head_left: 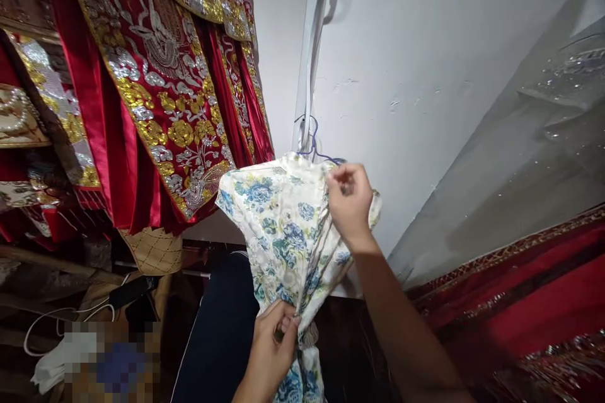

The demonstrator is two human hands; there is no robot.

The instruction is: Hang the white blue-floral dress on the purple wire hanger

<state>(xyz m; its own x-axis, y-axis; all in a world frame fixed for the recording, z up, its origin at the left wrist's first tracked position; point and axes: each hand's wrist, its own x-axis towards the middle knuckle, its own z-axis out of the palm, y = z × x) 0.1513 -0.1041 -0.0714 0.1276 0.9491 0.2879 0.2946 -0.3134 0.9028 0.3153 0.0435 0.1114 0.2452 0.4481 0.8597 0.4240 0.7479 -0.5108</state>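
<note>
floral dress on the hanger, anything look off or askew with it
The floral dress hangs bunched, not flat: the left hand gathers its lower cloth into folds, and the right hand pinches its shoulder near the blue hanger. No tear or stain shows.

We note the floral dress [288, 233]: cream cloth with a soft satin sheen, blue flower print, on a thin blue wire hanger [314, 145]. Red robes [155, 88]: glossy satin, heavy with raised gold and silver metallic embroidery. Wall [401, 75]: matt white paint, slightly scuffed. Clear plastic cover [543, 138] at right, shiny and smooth.
</note>
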